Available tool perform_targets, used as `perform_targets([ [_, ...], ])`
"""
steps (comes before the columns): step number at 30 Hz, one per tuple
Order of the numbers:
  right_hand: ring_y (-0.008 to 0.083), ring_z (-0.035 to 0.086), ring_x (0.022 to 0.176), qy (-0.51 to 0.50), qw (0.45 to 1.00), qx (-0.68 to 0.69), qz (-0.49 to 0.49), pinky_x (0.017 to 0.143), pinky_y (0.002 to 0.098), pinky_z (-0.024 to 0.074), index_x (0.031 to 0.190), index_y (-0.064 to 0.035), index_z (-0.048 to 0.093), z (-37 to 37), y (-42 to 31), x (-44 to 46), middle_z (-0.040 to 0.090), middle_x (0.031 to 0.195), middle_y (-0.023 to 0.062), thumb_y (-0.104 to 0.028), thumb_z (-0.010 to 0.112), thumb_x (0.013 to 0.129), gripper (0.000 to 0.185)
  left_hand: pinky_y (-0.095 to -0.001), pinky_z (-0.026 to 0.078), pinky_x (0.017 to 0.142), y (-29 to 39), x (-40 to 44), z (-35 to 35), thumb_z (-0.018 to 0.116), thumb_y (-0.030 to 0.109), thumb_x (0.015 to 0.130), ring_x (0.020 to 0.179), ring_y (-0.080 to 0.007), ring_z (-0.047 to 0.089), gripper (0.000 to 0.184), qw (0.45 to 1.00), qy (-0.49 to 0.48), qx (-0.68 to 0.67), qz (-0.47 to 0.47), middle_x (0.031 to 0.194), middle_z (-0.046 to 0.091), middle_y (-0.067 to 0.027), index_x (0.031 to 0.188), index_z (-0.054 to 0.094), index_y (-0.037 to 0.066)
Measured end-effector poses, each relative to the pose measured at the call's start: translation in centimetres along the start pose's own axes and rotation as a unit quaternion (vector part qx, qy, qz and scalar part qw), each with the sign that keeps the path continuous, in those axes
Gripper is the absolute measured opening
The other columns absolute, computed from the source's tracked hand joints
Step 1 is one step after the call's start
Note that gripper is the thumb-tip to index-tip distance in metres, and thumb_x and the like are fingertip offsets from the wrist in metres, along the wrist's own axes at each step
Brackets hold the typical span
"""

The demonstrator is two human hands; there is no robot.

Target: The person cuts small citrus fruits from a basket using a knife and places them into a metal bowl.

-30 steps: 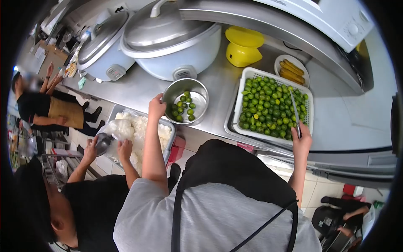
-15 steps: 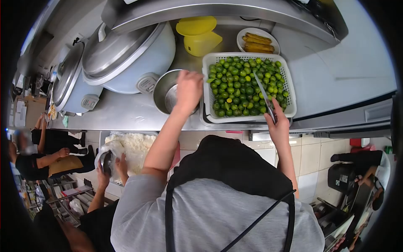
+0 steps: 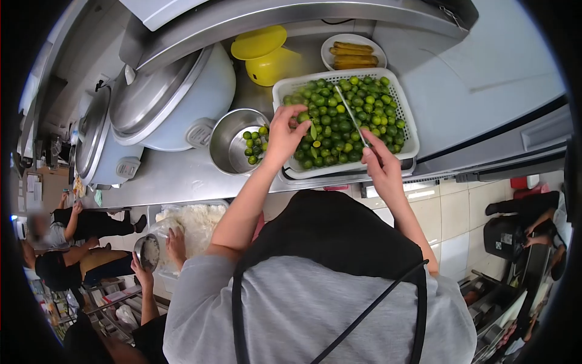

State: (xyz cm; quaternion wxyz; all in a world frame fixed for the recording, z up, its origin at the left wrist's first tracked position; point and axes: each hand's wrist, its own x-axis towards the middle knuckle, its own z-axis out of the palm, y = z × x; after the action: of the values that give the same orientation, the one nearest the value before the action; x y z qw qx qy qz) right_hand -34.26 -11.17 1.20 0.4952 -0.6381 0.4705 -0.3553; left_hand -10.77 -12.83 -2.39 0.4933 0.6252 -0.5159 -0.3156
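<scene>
Small round green limes fill a white perforated plastic basket by the near edge of the shiny grey metal bench, and a few more lie in a round silver metal pot left of the basket. Both my forearms reach forward from my sides, converging toward the basket. My right hand is above its near edge, toward the near right corner, wrist angled inward, thumb and fingers closed around a knife with a slim silver blade. I have the blade pointing away from me and leftward, across the limes. My left hand slants in over the basket's left edge, back of the hand up, fingers bent forward, thumb held a narrow gap from them. I cannot tell whether a lime is between them; a green leaf lies just beside the thumb. Beyond the basket's far left corner stands a yellow plastic container; past its far edge, a white plate bears long yellow-brown pieces. Leftward along the bench, near the pot, is a large pale-blue cooker with a domed metal lid.
</scene>
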Motion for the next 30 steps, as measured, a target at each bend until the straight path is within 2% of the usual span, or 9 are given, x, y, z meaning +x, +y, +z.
perform_targets([
  [1,0.0070,0.045,0.064,-0.016,0.999,0.040,-0.001,0.061,0.0220,0.0410,0.126,-0.0054,0.050,0.5,-0.4,-0.1,0.053,0.076,0.0013,-0.014,0.050,0.092,0.035,-0.0228,0.050,0.067,-0.4,-0.5,0.0,0.069,0.003,0.076,0.077,-0.0121,0.058,0.029,0.999,-0.004,0.039,0.028,0.097,0.053,-0.0073,0.103,0.062,0.005],
  [2,0.0070,0.045,0.064,-0.015,0.999,0.040,0.000,0.061,0.0220,0.0410,0.126,-0.0054,0.050,0.9,-0.5,-0.1,0.053,0.076,0.0013,-0.014,0.050,0.092,0.035,-0.0228,0.050,0.067,-0.3,-0.9,0.1,0.069,0.003,0.076,0.077,-0.0121,0.058,0.029,0.999,-0.005,0.038,0.028,0.097,0.053,-0.0073,0.103,0.062,0.005],
  [4,0.0069,0.045,0.064,-0.055,0.995,0.077,0.015,0.061,0.0220,0.0412,0.126,-0.0048,0.050,1.7,-0.6,-0.1,0.054,0.074,0.0007,-0.014,0.048,0.093,0.034,-0.0259,0.050,0.072,-0.1,-1.7,0.4,0.066,0.001,0.078,0.082,-0.0112,0.059,0.030,0.979,-0.034,-0.186,-0.078,0.091,0.061,-0.0053,0.107,0.060,0.002],
  [11,0.0095,0.046,0.060,-0.094,0.994,0.061,0.011,0.058,0.0238,0.0423,0.126,-0.0076,0.050,3.6,0.9,0.2,0.051,0.069,0.0034,-0.019,0.047,0.094,0.035,-0.0257,0.049,0.078,0.6,-3.1,0.7,0.064,0.001,0.079,0.082,-0.0117,0.060,0.029,0.962,-0.012,-0.260,-0.084,0.096,0.063,-0.0070,0.108,0.059,0.000],
  [14,0.0090,0.046,0.060,-0.088,0.994,0.062,0.026,0.056,0.0236,0.0417,0.125,-0.0076,0.051,3.5,1.1,0.4,0.050,0.067,0.0029,-0.020,0.047,0.093,0.034,-0.0275,0.049,0.080,0.7,-3.2,0.5,0.063,0.000,0.080,0.084,-0.0127,0.060,0.028,0.949,-0.027,-0.300,-0.090,0.097,0.063,-0.0070,0.108,0.058,-0.001],
  [16,0.0087,0.046,0.060,-0.088,0.994,0.059,0.031,0.056,0.0235,0.0414,0.125,-0.0071,0.052,3.1,1.7,0.6,0.049,0.066,0.0028,-0.020,0.048,0.093,0.034,-0.0300,0.049,0.084,1.4,-3.4,0.4,0.060,-0.002,0.082,0.088,-0.0138,0.060,0.027,0.911,-0.065,-0.391,-0.109,0.100,0.062,-0.0083,0.109,0.057,-0.001],
  [20,0.0093,0.043,0.058,-0.057,0.996,0.013,0.075,0.055,0.0234,0.0394,0.124,-0.0042,0.052,2.3,3.0,0.7,0.050,0.067,0.0028,-0.020,0.048,0.094,0.034,-0.0328,0.049,0.088,2.5,-3.2,0.1,0.058,-0.003,0.083,0.093,-0.0150,0.059,0.026,0.906,-0.087,-0.406,-0.078,0.101,0.061,-0.0088,0.109,0.057,-0.002],
  [25,0.0162,0.049,0.060,-0.031,0.993,-0.067,-0.094,0.057,0.0302,0.0419,0.124,-0.0065,0.052,2.2,0.4,-0.3,0.057,0.075,0.0102,-0.015,0.050,0.092,0.033,-0.0338,0.049,0.089,2.2,-2.8,0.2,0.058,-0.002,0.083,0.094,-0.0156,0.058,0.025,0.920,-0.050,-0.382,-0.069,0.099,0.061,-0.0078,0.108,0.056,-0.002],
  [30,0.0240,0.050,0.058,-0.037,0.986,-0.081,-0.142,0.058,0.0334,0.0427,0.124,-0.0093,0.052,2.7,0.3,-1.6,0.055,0.072,0.0134,-0.014,0.051,0.091,0.034,-0.0268,0.050,0.082,1.9,-2.6,0.7,0.064,-0.004,0.078,0.087,-0.0122,0.058,0.028,0.911,0.020,-0.408,-0.064,0.092,0.060,-0.0068,0.105,0.056,-0.002],
])
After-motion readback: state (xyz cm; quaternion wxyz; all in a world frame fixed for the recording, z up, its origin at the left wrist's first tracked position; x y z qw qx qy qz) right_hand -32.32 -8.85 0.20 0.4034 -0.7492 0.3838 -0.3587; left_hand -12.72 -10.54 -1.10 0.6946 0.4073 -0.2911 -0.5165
